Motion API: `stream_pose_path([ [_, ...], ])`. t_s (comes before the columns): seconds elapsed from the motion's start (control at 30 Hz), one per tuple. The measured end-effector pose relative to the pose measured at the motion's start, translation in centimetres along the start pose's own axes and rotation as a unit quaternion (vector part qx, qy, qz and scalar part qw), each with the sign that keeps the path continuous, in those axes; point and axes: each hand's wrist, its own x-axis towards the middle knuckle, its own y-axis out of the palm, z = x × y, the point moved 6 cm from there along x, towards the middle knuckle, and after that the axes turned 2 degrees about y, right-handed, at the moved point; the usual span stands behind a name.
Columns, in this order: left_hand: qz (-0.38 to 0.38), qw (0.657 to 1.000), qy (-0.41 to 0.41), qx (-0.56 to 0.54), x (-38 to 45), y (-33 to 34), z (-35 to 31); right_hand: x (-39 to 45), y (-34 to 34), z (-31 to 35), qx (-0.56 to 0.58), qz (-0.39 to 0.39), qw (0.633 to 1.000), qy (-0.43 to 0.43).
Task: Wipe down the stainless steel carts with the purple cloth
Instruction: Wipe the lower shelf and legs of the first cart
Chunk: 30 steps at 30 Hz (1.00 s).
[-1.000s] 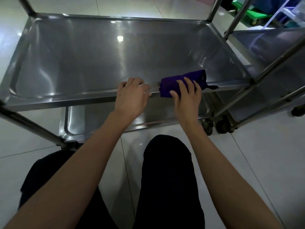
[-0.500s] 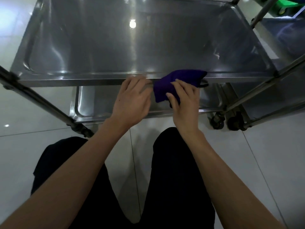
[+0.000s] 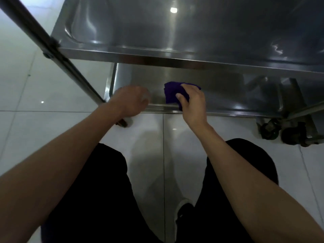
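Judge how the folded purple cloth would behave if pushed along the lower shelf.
The folded purple cloth looks soft and bunched under the right hand, so probably floppy and light. On the smooth stainless steel lower shelf it should slide easily, not roll.

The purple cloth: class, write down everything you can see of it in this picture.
The purple cloth is deep violet, soft fabric folded into a thick pad. It lies on the cart's lower shelf, at its near rim. The right hand holds it, thumb on the near side and fingers over the top, covering its right part. The left hand is close by, not touching it.
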Motion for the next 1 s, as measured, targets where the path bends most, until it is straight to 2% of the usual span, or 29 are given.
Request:
stream_pose_path([
  [0.13,0.028,0.997,-0.021,0.064,0.2,0.7,5.3,2.7,3.4,0.2,0.003,0.001,1.000,-0.009],
  [0.27,0.060,0.996,-0.034,0.062,-0.1,3.2,7.1,4.2,7.2,0.7,-0.004,0.012,1.000,-0.018],
  [0.33,0.069,0.996,-0.035,0.048,-0.3,4.6,7.7,4.7,9.0,0.6,0.034,0.022,0.999,0.007],
  [0.4,0.072,0.996,-0.044,0.033,-0.4,5.6,8.6,5.2,11.1,-0.1,0.060,0.066,0.995,0.046],
  [0.5,0.060,0.996,-0.066,0.009,-0.7,6.8,10.4,5.2,14.1,-1.4,-0.034,0.158,0.986,0.043],
  [0.63,0.040,0.994,-0.090,0.038,-1.0,8.6,11.7,5.7,15.5,-1.9,-0.121,0.148,0.981,-0.020],
  [0.73,0.013,0.990,-0.126,0.064,-1.2,9.3,12.4,6.3,17.0,-2.4,-0.184,0.182,0.965,-0.032],
  [0.83,0.005,0.985,-0.160,0.059,-1.5,10.1,13.1,6.3,18.3,-3.0,-0.192,0.194,0.961,-0.034],
  [1.0,-0.016,0.988,-0.146,0.045,-1.9,10.5,13.8,6.4,19.6,-3.2,-0.187,0.180,0.965,-0.043],
])
